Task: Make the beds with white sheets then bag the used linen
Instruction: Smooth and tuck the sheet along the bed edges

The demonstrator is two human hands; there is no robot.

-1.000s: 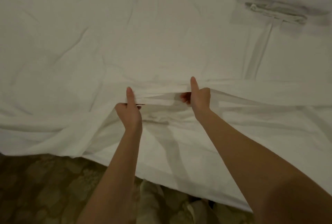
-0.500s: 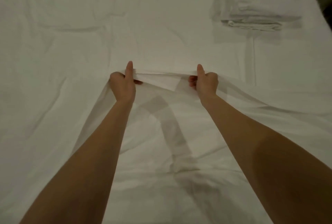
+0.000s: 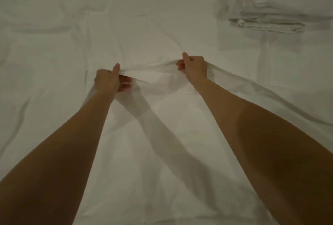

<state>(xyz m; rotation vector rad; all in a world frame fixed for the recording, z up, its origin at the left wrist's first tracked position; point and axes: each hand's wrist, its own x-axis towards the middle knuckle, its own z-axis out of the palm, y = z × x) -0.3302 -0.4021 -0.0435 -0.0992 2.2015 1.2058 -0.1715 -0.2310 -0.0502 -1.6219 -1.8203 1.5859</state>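
The white sheet (image 3: pixel 162 134) is spread over the bed, its raised edge pinched by the left hand (image 3: pixel 108 80) and the right hand (image 3: pixel 194 67), beyond which folded linen (image 3: pixel 266 22) lies to the right. It is judged light, soft and limp, best gripped along the edge. No writing is legible.

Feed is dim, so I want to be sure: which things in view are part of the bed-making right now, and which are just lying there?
In use:
- white sheet, its edge lifted over the bed
- left hand, gripping that edge
- right hand, gripping the same edge

Lying about:
- folded white linen, stacked on the bed at far right, untouched by either hand
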